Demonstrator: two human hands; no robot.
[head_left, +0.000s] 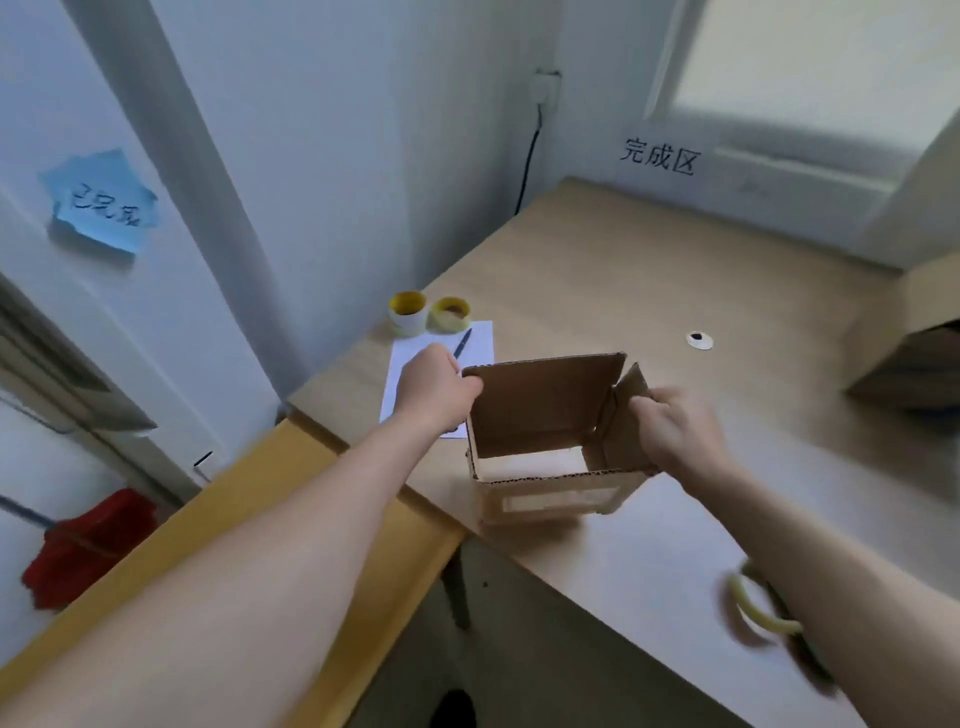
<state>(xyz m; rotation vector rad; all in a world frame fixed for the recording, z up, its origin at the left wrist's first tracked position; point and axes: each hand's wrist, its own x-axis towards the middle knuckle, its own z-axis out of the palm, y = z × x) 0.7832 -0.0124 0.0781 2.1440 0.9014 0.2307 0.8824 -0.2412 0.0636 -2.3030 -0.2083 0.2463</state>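
Observation:
A small brown cardboard box (540, 415) stands on the light wooden table (649, 270), open on top, and the table shows through its open bottom. My left hand (436, 387) grips the box's upper left corner with curled fingers. My right hand (675, 426) grips the flap on the box's right side. A strip of clear tape runs along the box's near wall.
Two yellow tape rolls (431, 312) stand at the table's left edge beside a white sheet (478, 343) with a pen (462, 343). Another tape roll (753, 608) lies near my right forearm. A bigger cardboard box (909, 338) stands at the right.

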